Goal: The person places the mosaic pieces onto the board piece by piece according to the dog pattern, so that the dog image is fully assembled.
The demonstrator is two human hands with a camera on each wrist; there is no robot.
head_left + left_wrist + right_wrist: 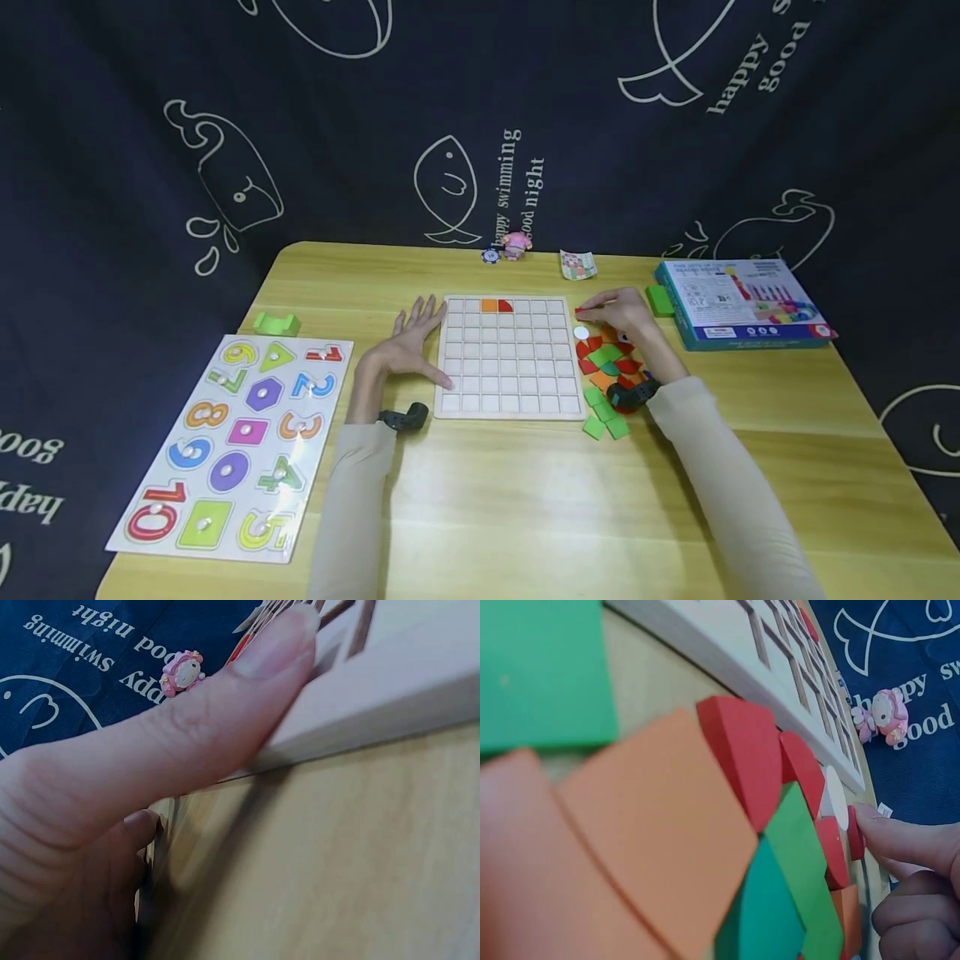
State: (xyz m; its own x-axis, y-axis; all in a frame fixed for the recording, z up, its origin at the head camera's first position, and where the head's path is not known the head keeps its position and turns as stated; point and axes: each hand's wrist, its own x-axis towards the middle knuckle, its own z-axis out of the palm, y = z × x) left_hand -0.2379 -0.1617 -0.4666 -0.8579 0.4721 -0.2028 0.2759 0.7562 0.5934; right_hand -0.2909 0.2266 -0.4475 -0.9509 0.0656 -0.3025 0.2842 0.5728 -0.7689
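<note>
A white wooden grid board lies in the middle of the table, an orange square and a red rounded piece side by side in its far row. My left hand is spread along the board's left edge, the thumb resting on the rim. Beyond the board's right side, my right hand pinches a small red piece between thumb and finger. Nearest it are a white disc and a loose pile of red, orange and green pieces, including a green one; my right wrist partly hides the pile.
A number-and-shape puzzle board lies at the left, a green block behind it. At the right stand a boxed toy set and another green block. A pink figurine, a poker chip and a printed paper lie at the back.
</note>
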